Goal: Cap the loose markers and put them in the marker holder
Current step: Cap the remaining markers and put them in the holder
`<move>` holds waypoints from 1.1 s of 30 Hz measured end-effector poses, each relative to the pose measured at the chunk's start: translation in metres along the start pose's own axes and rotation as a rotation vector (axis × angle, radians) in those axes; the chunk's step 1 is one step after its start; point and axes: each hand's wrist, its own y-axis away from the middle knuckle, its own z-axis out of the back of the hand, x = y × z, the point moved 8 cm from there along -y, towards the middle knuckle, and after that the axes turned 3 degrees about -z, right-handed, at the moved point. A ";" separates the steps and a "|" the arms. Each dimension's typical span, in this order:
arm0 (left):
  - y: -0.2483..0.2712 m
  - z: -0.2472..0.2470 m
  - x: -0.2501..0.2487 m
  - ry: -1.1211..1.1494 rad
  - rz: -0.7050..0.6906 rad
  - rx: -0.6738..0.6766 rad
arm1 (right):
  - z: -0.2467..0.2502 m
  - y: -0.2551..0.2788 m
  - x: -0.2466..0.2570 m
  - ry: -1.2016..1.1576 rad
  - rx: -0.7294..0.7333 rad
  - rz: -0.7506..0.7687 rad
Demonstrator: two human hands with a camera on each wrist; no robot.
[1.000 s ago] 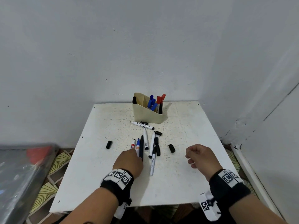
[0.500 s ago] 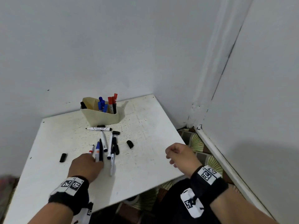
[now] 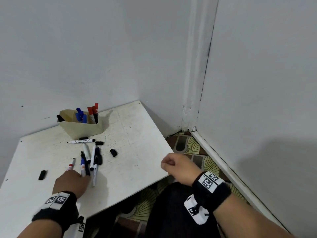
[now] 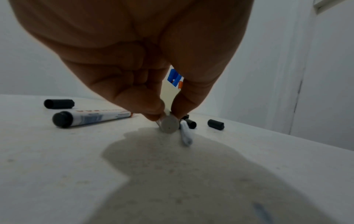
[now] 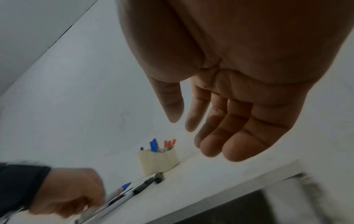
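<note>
Several uncapped markers (image 3: 91,157) lie in a loose bunch on the white table (image 3: 137,143). My left hand (image 3: 84,176) reaches into the near end of the bunch. In the left wrist view its thumb and forefinger (image 4: 153,112) pinch the grey round rear end of one marker (image 4: 169,125). A red-tipped marker (image 3: 71,166) lies just left of it. Loose black caps (image 3: 42,174) (image 3: 113,152) (image 3: 99,143) are scattered around. The cream marker holder (image 3: 80,129) at the back holds blue and red capped markers. My right hand (image 3: 169,166) hovers at the table's right edge, loosely curled and empty.
Another marker (image 3: 80,141) lies crosswise in front of the holder. The table stands in a corner, with grey walls behind and to the right. Patterned floor (image 3: 193,148) and a dark garment (image 3: 171,212) show below the table's near right edge.
The head view has swung to the right, so the table now sits lower left in the picture. My left hand stays at the markers. My right hand has drifted to the table's right edge.
</note>
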 end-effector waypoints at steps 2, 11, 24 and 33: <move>0.008 -0.001 -0.013 -0.010 -0.030 0.017 | 0.034 0.009 -0.020 -0.078 -0.068 -0.047; 0.061 -0.008 -0.107 0.086 -0.182 0.134 | 0.130 0.039 -0.123 -0.159 -0.343 -0.236; 0.037 -0.034 -0.196 0.191 -0.172 0.213 | 0.086 -0.046 -0.304 -0.023 -0.191 -0.497; 0.006 -0.045 -0.211 0.321 -0.095 0.224 | -0.003 -0.165 -0.368 0.358 0.152 -0.466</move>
